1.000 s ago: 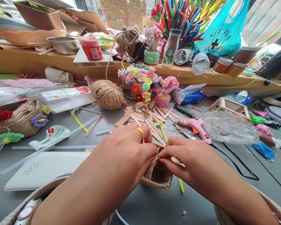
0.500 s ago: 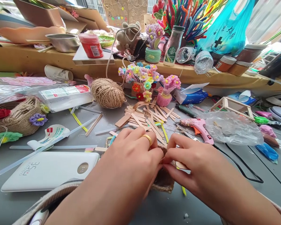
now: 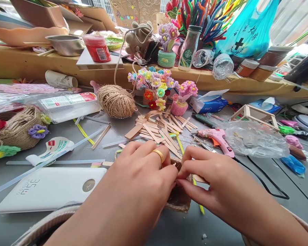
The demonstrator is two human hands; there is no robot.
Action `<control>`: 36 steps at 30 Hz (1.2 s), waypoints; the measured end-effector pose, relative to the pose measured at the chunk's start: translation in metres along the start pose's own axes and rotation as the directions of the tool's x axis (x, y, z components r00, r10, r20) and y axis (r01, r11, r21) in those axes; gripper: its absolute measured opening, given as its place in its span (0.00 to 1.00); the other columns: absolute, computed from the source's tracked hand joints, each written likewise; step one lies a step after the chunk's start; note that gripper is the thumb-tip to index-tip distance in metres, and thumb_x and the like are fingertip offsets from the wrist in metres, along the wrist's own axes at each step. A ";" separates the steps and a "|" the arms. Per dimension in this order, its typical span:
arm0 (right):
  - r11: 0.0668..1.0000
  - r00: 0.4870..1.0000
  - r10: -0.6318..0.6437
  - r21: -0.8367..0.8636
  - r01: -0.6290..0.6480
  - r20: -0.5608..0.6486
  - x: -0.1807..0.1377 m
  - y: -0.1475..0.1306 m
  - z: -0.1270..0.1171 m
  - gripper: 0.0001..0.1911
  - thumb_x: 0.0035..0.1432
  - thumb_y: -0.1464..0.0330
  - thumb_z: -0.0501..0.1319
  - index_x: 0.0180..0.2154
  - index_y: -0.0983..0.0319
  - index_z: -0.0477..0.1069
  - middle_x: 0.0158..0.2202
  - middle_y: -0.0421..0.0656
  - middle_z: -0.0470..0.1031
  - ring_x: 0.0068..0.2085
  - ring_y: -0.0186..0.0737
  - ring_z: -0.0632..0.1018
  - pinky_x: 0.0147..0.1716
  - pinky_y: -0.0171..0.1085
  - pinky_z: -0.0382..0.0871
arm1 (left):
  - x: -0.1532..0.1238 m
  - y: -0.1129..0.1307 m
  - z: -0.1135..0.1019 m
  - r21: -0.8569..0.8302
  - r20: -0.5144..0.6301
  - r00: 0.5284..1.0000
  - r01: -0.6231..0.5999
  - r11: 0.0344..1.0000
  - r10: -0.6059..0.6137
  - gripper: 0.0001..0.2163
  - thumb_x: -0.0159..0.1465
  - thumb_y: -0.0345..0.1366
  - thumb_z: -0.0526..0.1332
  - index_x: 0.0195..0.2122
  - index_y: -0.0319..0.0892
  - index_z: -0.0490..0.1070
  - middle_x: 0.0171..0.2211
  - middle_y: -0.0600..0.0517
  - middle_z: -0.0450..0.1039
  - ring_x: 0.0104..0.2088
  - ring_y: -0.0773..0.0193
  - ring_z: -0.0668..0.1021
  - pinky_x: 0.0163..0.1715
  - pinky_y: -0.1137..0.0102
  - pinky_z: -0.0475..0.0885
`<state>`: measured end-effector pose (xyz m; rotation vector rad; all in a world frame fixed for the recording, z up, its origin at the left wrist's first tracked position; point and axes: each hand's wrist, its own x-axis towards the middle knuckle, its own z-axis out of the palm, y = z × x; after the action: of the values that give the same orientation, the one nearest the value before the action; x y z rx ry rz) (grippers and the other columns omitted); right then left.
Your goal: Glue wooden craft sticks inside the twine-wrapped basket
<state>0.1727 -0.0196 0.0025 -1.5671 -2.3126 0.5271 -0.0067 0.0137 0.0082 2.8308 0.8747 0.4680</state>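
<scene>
Hands (image 3: 146, 176) angled inward, fingers (image 3: 196, 166) bent, close together at twine-edged box (image 3: 179, 202).

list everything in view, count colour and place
box: 1, brown, front centre
wooden sticks: many, pale, centre
glue gun: 1, pink, right of sticks
twine ball: 1, tan, left of sticks
flower pots: 3, multicoloured, table and ledge
power bank: 1, white, front left
twine basket: 1, brown, far left
tissue packs: 2, blue, back right
wooden frame: 1, pale, right
plastic bag: 1, clear, right
pipe cleaners: many, multicoloured, ledge
carrier bag: 1, teal, ledge
bottle: 1, clear, ledge
tub: 1, red, ledge
bowl: 1, silver, ledge
small items: uncounted, mixed, throughout
left hand: 1, gold ring, at box
right hand: 1, bare, at box
</scene>
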 end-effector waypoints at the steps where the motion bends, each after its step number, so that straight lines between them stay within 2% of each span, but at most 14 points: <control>1: 1.000 1.000 0.006 0.005 -0.006 0.010 0.000 0.000 0.000 0.10 0.55 0.70 0.55 0.23 0.59 0.70 0.26 0.36 0.68 0.25 0.29 0.70 0.23 0.33 0.57 | -0.001 -0.001 0.001 -0.004 -0.014 1.000 0.001 1.000 -0.001 0.05 0.57 0.28 0.59 0.28 0.44 0.73 0.26 0.52 0.69 0.30 0.58 0.68 0.32 0.62 0.60; 7: 1.000 0.996 0.028 -0.011 -0.027 0.083 0.000 0.000 -0.002 0.09 0.55 0.71 0.55 0.25 0.59 0.71 0.27 0.37 0.68 0.26 0.30 0.70 0.24 0.33 0.56 | -0.002 -0.001 0.004 -0.040 -0.048 0.999 -0.019 0.999 0.017 0.08 0.60 0.27 0.56 0.27 0.45 0.71 0.27 0.54 0.69 0.31 0.61 0.67 0.33 0.64 0.57; 11: 0.999 0.998 0.005 -0.049 -0.002 0.064 0.000 0.000 -0.003 0.09 0.54 0.72 0.55 0.25 0.60 0.72 0.27 0.38 0.68 0.26 0.31 0.70 0.23 0.34 0.56 | 0.001 0.000 0.006 -0.034 -0.019 0.999 -0.037 0.999 0.036 0.08 0.61 0.27 0.56 0.27 0.44 0.71 0.27 0.54 0.69 0.31 0.61 0.67 0.34 0.63 0.57; 17: 0.998 0.999 -0.046 -0.049 0.047 0.022 0.000 0.000 -0.003 0.11 0.57 0.71 0.55 0.24 0.60 0.72 0.28 0.38 0.69 0.26 0.31 0.70 0.24 0.34 0.57 | -0.006 -0.004 0.003 0.044 -0.106 0.994 0.002 0.999 0.003 0.08 0.59 0.27 0.56 0.27 0.45 0.71 0.25 0.54 0.68 0.30 0.60 0.68 0.33 0.63 0.58; 23: 0.992 0.995 -0.095 -0.079 0.093 -0.012 0.002 0.000 -0.001 0.10 0.55 0.73 0.56 0.24 0.61 0.72 0.26 0.38 0.69 0.25 0.32 0.71 0.22 0.34 0.57 | -0.001 0.004 -0.003 0.015 0.004 1.000 -0.015 1.000 0.015 0.03 0.56 0.29 0.62 0.28 0.44 0.73 0.27 0.55 0.72 0.30 0.59 0.71 0.32 0.62 0.61; 25: 0.990 0.994 -0.108 -0.093 0.105 -0.028 0.002 0.000 0.000 0.10 0.55 0.73 0.57 0.23 0.61 0.72 0.25 0.38 0.69 0.25 0.32 0.71 0.22 0.34 0.57 | 0.000 0.008 -0.002 0.012 -0.010 1.000 -0.013 1.000 0.013 0.04 0.55 0.28 0.63 0.29 0.44 0.72 0.29 0.55 0.72 0.30 0.59 0.72 0.32 0.62 0.62; 29: 0.989 0.994 -0.108 -0.100 0.105 -0.030 0.001 0.000 0.000 0.10 0.55 0.72 0.57 0.23 0.61 0.72 0.25 0.38 0.69 0.25 0.32 0.71 0.23 0.34 0.58 | 0.000 0.012 0.002 0.084 -0.028 0.999 -0.025 0.996 0.028 0.01 0.56 0.30 0.62 0.30 0.42 0.72 0.30 0.52 0.72 0.30 0.58 0.71 0.32 0.60 0.62; 36: 0.995 0.996 -0.082 -0.055 0.081 -0.024 0.002 0.000 0.000 0.13 0.57 0.72 0.56 0.21 0.61 0.69 0.25 0.37 0.68 0.26 0.32 0.70 0.24 0.34 0.58 | 0.002 0.017 0.008 0.181 -0.058 0.998 -0.016 0.983 0.027 0.05 0.59 0.32 0.58 0.32 0.40 0.73 0.30 0.49 0.72 0.29 0.57 0.71 0.31 0.59 0.63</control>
<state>0.1727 -0.0179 0.0027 -1.4868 -2.3781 0.4255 0.0067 0.0005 0.0054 3.0078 0.9438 0.5039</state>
